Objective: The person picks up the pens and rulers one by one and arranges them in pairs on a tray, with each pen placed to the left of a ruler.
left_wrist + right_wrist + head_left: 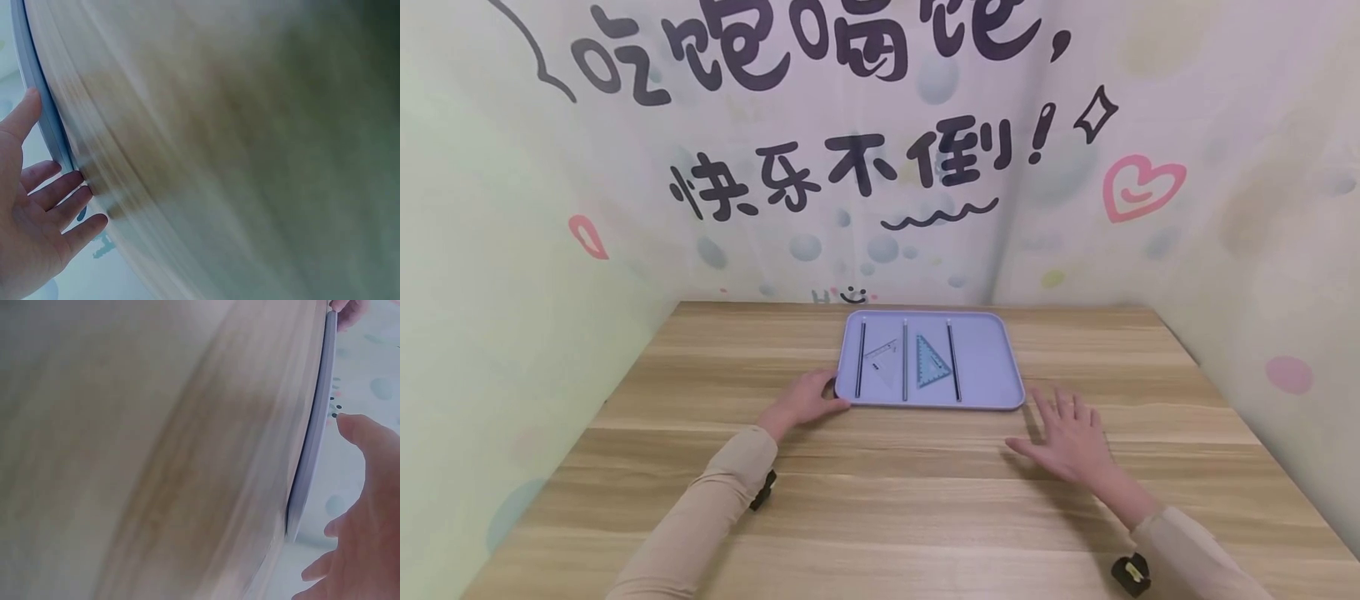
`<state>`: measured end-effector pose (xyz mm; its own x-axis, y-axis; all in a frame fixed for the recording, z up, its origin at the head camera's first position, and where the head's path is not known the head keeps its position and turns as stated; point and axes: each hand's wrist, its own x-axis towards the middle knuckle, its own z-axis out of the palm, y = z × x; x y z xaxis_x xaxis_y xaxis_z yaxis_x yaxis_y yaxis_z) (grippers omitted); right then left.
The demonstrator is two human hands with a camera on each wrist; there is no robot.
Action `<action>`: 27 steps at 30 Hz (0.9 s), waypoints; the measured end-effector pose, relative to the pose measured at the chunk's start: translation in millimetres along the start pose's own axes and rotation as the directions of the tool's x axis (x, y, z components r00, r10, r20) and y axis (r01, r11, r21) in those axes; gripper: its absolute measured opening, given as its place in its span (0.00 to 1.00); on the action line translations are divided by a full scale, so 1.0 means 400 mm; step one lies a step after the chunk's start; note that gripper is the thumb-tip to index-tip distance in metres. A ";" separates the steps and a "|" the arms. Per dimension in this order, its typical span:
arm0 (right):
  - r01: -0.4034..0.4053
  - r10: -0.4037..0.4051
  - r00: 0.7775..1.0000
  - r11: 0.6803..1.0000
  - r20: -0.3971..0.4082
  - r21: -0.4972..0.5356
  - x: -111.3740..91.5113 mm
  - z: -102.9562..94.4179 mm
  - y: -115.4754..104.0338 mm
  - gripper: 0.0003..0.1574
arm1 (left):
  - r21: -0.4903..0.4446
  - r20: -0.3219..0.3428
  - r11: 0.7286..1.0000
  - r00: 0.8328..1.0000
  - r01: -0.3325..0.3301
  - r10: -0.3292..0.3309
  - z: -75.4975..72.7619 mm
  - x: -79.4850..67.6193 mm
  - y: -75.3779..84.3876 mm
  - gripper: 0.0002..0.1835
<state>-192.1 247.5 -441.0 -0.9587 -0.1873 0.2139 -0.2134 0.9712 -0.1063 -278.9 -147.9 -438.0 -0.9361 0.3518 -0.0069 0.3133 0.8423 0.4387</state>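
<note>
A lavender tray [988, 367] lies flat near the table's back edge. In it are a dark pencil [861, 358] at the left, a greyish pencil [905, 362] in the middle and another dark pencil [954, 362] further right. Between them lie a clear set square [882, 363] and a blue set square [932, 364]. My left hand [806, 400] is at the tray's front-left corner, thumb by the front rim, fingers by the left side. Its fingers look relaxed in the left wrist view. Just off the front-right corner, my right hand [1070, 439] hovers with spread fingers, holding nothing.
The wood-grain table [895, 500] stretches in front of the tray and to both sides. Behind it hangs a pale printed curtain [820, 242] with black lettering, and similar pale walls stand left and right. A dark strap [1131, 575] is on the right wrist.
</note>
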 end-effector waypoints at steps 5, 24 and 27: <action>-0.031 0.031 0.999 0.999 0.011 0.016 -0.007 -0.004 0.019 0.60 | -0.004 0.004 1.000 1.000 0.004 -0.004 0.001 0.001 -0.001 0.36; -0.102 0.103 0.989 0.995 0.104 -0.013 -0.056 -0.058 0.101 0.66 | 0.006 0.004 1.000 1.000 -0.009 0.009 -0.003 0.003 0.006 0.36; -0.103 0.102 0.989 0.995 0.111 0.004 -0.060 -0.059 0.112 0.68 | 0.009 0.007 1.000 1.000 -0.007 0.007 -0.003 0.001 0.006 0.36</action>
<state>-174.4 298.9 -427.7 -0.9904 -0.1022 0.0927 -0.1140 0.9847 -0.1319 -278.8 -146.1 -436.0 -0.9326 0.3607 -0.0097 0.3218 0.8435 0.4302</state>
